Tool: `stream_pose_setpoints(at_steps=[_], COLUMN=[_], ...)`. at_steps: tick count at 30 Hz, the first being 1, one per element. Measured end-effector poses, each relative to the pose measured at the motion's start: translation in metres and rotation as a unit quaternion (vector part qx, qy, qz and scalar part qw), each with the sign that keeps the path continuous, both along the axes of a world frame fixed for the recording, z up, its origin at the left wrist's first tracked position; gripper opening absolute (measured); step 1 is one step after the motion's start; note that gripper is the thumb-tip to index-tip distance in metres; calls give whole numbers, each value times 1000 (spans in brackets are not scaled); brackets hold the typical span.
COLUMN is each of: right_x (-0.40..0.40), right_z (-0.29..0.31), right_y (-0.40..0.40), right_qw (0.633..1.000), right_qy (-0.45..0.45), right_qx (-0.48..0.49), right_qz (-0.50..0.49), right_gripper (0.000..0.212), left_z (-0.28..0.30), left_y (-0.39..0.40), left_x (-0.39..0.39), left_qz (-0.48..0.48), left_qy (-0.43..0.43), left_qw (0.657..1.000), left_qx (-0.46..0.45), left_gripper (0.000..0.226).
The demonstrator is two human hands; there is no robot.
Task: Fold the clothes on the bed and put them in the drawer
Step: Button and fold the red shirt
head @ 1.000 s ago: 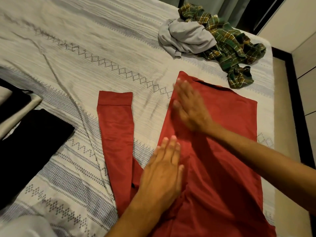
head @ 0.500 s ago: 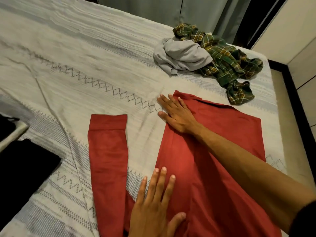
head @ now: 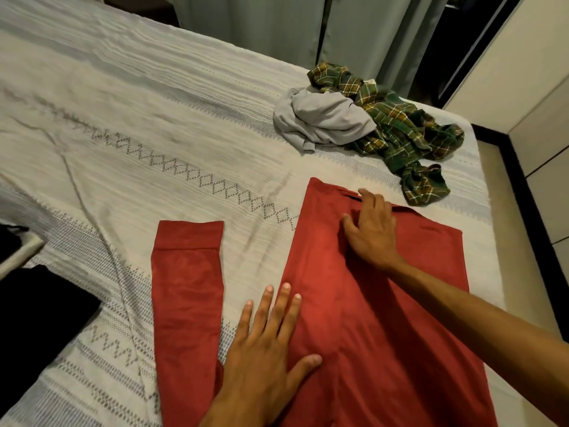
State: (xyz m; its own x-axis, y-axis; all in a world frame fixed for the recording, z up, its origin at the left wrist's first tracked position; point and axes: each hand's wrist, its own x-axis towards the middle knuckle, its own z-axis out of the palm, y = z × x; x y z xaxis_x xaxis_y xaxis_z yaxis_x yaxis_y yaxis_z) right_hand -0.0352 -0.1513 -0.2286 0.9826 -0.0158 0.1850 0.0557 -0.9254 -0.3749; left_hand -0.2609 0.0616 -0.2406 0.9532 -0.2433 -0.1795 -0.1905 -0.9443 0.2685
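1. Here the left hand [head: 264, 355] lies flat, palm down, on the near left edge of the red garment [head: 369, 318], its fingers [head: 284, 306] straight and spread, the thumb out to the right; it presses the cloth and grips nothing.
2. The right hand [head: 372, 232] reaches across from the right, forearm over the garment, and rests near the far edge; its fingers are lightly bent on the cloth, though whether they pinch any of it cannot be told.
3. The red garment is spread flat on the bed [head: 154, 124], its body smooth with a soft crease down the middle, its long sleeve [head: 187, 297] lying straight to the left, cuff pointing away.
4. A crumpled grey garment [head: 323, 118] and a green plaid shirt [head: 409, 134] sit heaped together at the far right corner of the bed, well apart from the hands.
5. Dark folded cloth [head: 37, 318] lies at the left edge.
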Motion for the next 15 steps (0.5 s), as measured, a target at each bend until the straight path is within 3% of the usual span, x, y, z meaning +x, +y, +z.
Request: stream_pose_setpoints(at_steps=[3, 6, 12, 15], right_x=[-2, 10, 45, 67], right_z=[2, 15, 24, 17], right_y=[-7, -11, -22, -13], right_qw=[975, 908, 834, 807], right_qy=[109, 178, 298, 288], right_qx=[168, 359, 449, 500], right_qz=[-102, -123, -118, -126], right_gripper=[56, 19, 25, 31], left_z=[-8, -9, -19, -19], left_y=[1, 0, -3, -5], left_x=[16, 32, 70, 92], left_qz=[12, 32, 91, 153], left_qy=[-4, -21, -63, -134], left_qw=[1000, 999, 993, 968], left_qx=[-2, 11, -30, -147], left_gripper=[94, 91, 86, 72])
